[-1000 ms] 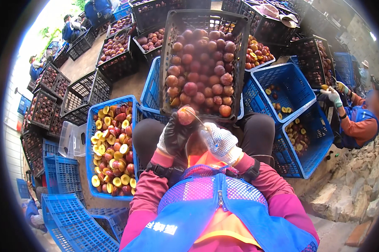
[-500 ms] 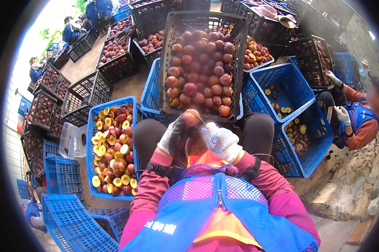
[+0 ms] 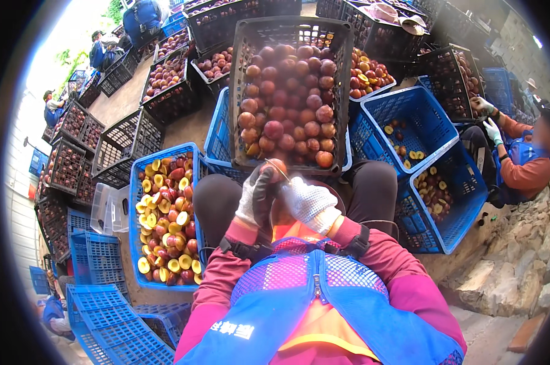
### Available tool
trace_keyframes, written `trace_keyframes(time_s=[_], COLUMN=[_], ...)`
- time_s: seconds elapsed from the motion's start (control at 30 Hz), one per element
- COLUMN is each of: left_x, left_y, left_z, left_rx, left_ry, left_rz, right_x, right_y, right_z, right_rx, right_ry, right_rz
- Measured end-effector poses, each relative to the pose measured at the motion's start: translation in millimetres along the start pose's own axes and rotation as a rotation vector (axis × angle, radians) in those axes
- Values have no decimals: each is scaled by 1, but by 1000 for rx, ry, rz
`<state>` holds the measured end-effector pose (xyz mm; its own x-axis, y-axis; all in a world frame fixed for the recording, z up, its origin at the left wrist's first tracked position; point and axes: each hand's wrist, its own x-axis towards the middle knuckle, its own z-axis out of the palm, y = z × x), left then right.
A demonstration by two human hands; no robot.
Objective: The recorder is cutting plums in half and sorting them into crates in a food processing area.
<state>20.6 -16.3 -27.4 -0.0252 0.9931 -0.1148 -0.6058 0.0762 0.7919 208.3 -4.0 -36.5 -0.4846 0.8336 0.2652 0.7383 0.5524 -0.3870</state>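
My left hand (image 3: 256, 198), in a white and dark work glove, is closed around a red peach (image 3: 278, 168) held above my lap. My right hand (image 3: 309, 202), in a white knit glove, grips a small knife whose thin blade (image 3: 279, 170) lies across the top of the peach. Just beyond the hands a tilted black crate (image 3: 342, 73) is packed with whole red peaches (image 3: 290, 115). A blue crate (image 3: 136, 201) at my left knee holds several halved peaches with yellow flesh.
Blue crates (image 3: 436, 125) to the right hold a few peach halves. A person in orange sleeves and gloves (image 3: 518, 164) sits at the right edge by a stone wall. Black crates of peaches (image 3: 165, 85) fill the far ground. Stacked blue crates (image 3: 104, 316) lie at lower left.
The peach between my hands has turned slightly and the knife has shifted across it. The person at the right has moved their hands.
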Motion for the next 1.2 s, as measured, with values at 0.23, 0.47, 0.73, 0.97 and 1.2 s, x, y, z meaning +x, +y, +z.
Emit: trace_keyframes(time_s=[0.23, 0.47, 0.73, 0.97, 1.2], left_x=[17, -1, 6, 2, -1], left_y=[-42, -10, -38, -14, -20], left_z=[-17, 7, -21, -9, -19], left_rx=[98, 499, 6, -280, -458], left_ry=[116, 134, 100, 127, 57], left_rz=[57, 125, 11, -141, -184], right_x=[-1, 7, -6, -4, -4], right_y=[0, 2, -15, -12, -20], right_z=[-8, -18, -24, -38, -36], right_rx=[3, 80, -14, 0, -46], right_ry=[-51, 30, -48, 127, 10], right_rz=[33, -59, 60, -58, -14])
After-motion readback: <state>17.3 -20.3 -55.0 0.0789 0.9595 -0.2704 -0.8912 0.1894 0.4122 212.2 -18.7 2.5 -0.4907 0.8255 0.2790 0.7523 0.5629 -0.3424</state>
